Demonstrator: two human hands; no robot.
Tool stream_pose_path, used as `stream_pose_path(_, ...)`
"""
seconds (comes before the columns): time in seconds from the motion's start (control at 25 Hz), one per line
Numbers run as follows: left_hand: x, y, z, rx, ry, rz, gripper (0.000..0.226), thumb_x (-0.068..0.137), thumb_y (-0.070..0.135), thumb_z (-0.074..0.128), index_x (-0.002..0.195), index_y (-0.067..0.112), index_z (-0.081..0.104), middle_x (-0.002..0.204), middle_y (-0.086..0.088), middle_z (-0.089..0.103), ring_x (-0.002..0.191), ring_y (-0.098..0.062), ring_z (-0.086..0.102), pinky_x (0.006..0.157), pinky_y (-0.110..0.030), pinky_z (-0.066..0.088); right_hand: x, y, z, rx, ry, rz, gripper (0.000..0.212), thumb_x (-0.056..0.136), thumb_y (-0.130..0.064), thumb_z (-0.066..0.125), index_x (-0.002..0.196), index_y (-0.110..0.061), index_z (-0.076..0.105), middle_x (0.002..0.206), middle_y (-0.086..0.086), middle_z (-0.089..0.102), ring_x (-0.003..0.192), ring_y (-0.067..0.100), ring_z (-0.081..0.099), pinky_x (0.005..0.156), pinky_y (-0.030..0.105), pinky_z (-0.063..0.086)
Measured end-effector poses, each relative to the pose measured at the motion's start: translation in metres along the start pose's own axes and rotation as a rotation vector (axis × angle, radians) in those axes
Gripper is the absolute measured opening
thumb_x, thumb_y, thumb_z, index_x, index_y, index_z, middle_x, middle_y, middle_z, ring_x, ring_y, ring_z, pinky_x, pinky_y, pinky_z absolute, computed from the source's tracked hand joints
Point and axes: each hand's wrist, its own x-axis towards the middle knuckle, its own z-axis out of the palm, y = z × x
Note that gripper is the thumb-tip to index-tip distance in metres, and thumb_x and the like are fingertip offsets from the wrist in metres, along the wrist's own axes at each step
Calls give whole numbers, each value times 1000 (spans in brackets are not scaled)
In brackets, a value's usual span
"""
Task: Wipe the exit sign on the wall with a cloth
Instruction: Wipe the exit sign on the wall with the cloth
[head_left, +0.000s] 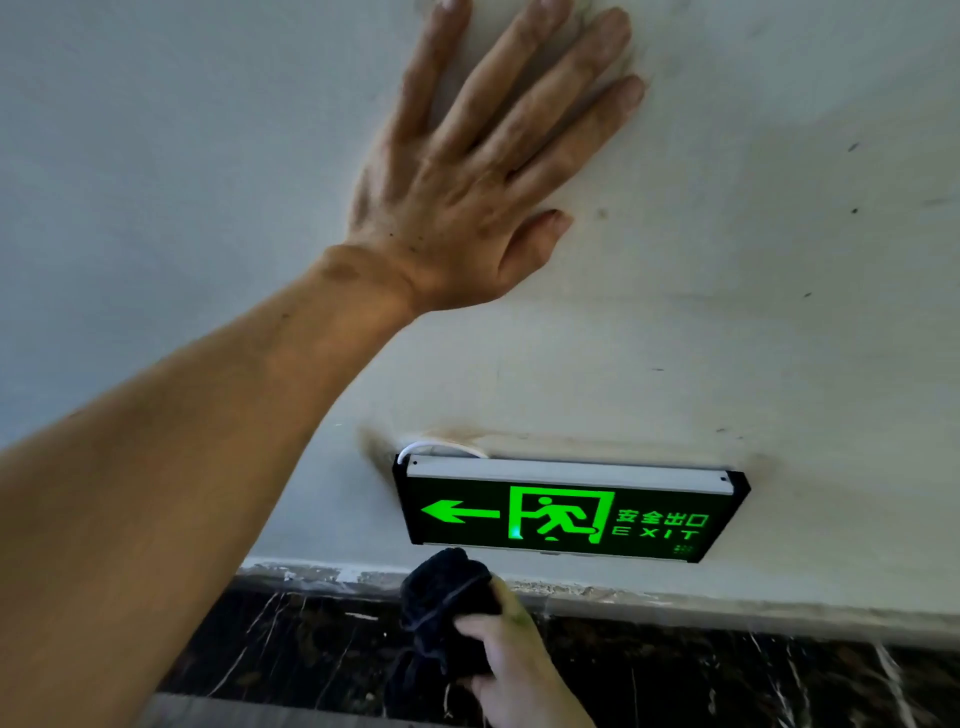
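The rectangular black exit sign with glowing green arrow, running figure and lettering is mounted low on the pale, scuffed painted wall, well below the left hand and just above the right hand. A silver strip runs along its top edge, and a thin white cable is seen looping out at its upper left corner, beside a brownish stain on the paint. A bunched black cloth is held up just under the sign's lower left edge (whether it touches the sign cannot be told). The cloth is gripped by the right hand, whose fingers are curled closed around it, with loose folds hanging down beside the wrist. The left hand is pressed flat against the wall above the sign, fingers spread wide and nothing held. Below the right hand, a dark marble skirting with white veins is seen along the foot of the wall.
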Motion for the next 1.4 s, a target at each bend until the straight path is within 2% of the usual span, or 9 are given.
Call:
stream_pose_path(0.08,-2,-2,2,24,16,6,64,97,44,49,153,15,40,153,-13,42,139,-37,37,108,-67,31,-16,-13,-26,65,25,-98,35,87,12,50,110,-10,66,92,13,73,82,30,71,71,47,58)
stream_pose_path(0.24,-3,0,2,42,22,21,66,99,43,46,156,12,34,156,-13,36,142,-40,35,109,-69,30,-50,-47,-83,485,232,-239,33,91,-12,47,120,-14,63,116,24,60,100,40,58,82,51,49)
stream_pose_path(0.32,-3,-1,3,43,19,27,67,99,42,46,157,12,31,158,-13,32,143,-40,33,110,-68,28,-58,-59,-103,479,306,-404,33,96,-10,45,122,-17,63,116,20,62,102,36,59,80,46,50)
stream_pose_path(0.48,-4,-3,3,51,13,39,69,99,43,46,158,13,29,159,-12,29,144,-40,31,110,-69,28,-65,-86,-111,353,498,-664,45,96,2,51,94,-38,73,115,-3,66,110,23,61,81,39,52)
stream_pose_path(0.56,-3,-3,3,55,6,39,69,98,43,46,158,13,29,159,-12,29,144,-39,30,110,-69,28,-62,-95,-108,288,549,-731,46,95,2,54,93,-41,71,119,-2,64,111,22,61,81,38,52)
stream_pose_path(0.68,-2,-3,3,51,-6,37,68,98,43,45,158,13,30,158,-12,27,143,-39,30,109,-69,28,-51,-100,-99,236,554,-747,41,94,-1,58,95,-41,67,124,2,63,112,24,60,76,37,51)
stream_pose_path(1.12,1,-1,1,13,8,32,63,99,42,45,154,12,36,154,-13,38,140,-40,36,109,-67,27,-24,-81,-42,187,544,-738,36,86,-6,69,87,-41,70,102,-2,71,91,18,68,53,26,53)
stream_pose_path(1.24,1,-2,0,16,0,30,62,99,41,44,154,13,38,153,-15,44,139,-40,38,110,-66,27,-13,-64,-11,144,492,-708,34,84,-5,72,87,-39,70,97,-2,72,89,17,69,65,32,57)
stream_pose_path(1.4,2,-2,-1,8,-16,19,61,99,42,44,153,13,40,153,-14,46,139,-39,39,110,-66,27,-1,-50,23,124,462,-703,32,81,1,73,83,-31,72,93,-2,71,83,11,68,58,14,52)
